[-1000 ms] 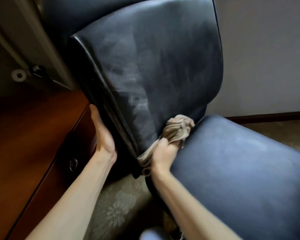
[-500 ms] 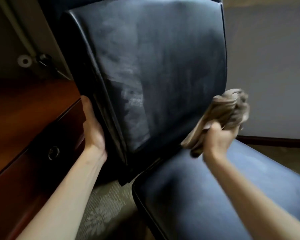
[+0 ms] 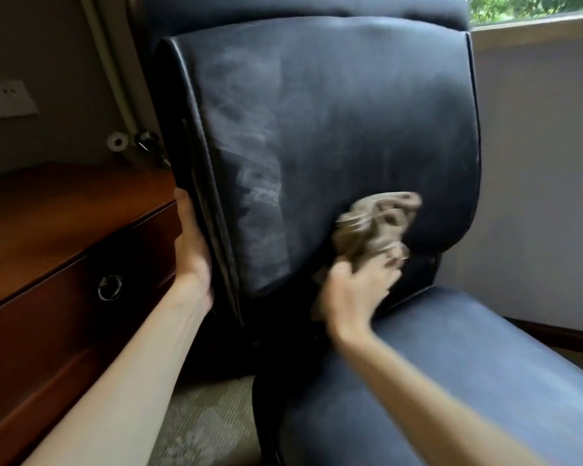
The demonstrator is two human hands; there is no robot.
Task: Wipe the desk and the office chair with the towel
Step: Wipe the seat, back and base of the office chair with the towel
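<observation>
Fingers, right hand (image 3: 354, 294): curled round the bunched towel (image 3: 374, 227), blurred, pressing it on the lower backrest (image 3: 367, 122) of the office chair (image 3: 300, 15).
Fingers, left hand (image 3: 191, 250): hidden behind the backrest's side edge. We cannot tell their set; only the palm shows, lying along that edge.
Risks, as we judge: a fast stroke shakes the wad loose; an unsteadied chair swivels into the table (image 3: 48, 210) just left.
Room: open backrest above the towel, pale smears up-left. The seat (image 3: 485, 348) crease below crowds the knuckles. The backrest's right edge is near, the wall (image 3: 535, 163) beyond.
</observation>
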